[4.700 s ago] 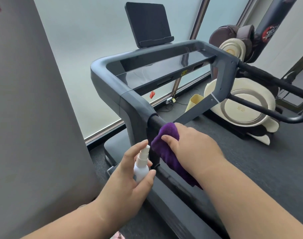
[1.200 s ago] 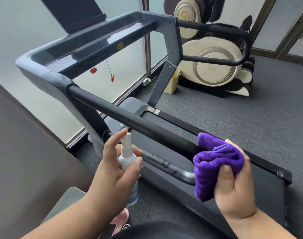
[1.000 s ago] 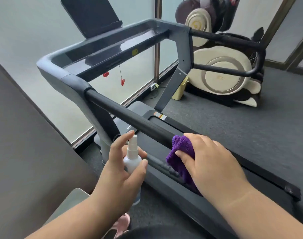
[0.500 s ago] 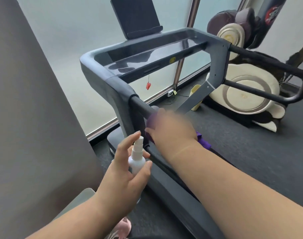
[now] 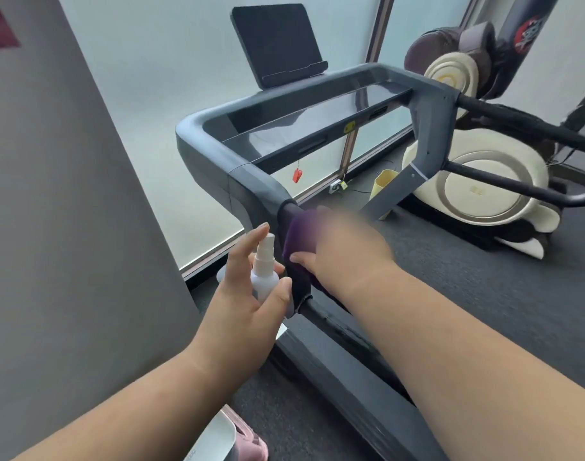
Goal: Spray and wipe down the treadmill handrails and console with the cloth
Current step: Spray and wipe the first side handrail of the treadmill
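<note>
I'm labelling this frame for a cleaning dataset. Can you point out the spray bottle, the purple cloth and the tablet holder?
spray bottle (image 5: pixel 264 285): head view, on its white body below the nozzle.
purple cloth (image 5: pixel 299 232): head view, on the blurred fold over the handrail.
tablet holder (image 5: pixel 278 41): head view, on its dark back panel.

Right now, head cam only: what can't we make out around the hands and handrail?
- Right hand: motion-blurred; its fingers can't be told apart.
- Purple cloth: blurred and mostly covered by that hand.
- Near handrail: the hand and forearm hide the stretch being wiped.
- Spray bottle: lower body hidden by the left hand; any label unreadable.
- Far handrail: cut off by the right edge.
</note>
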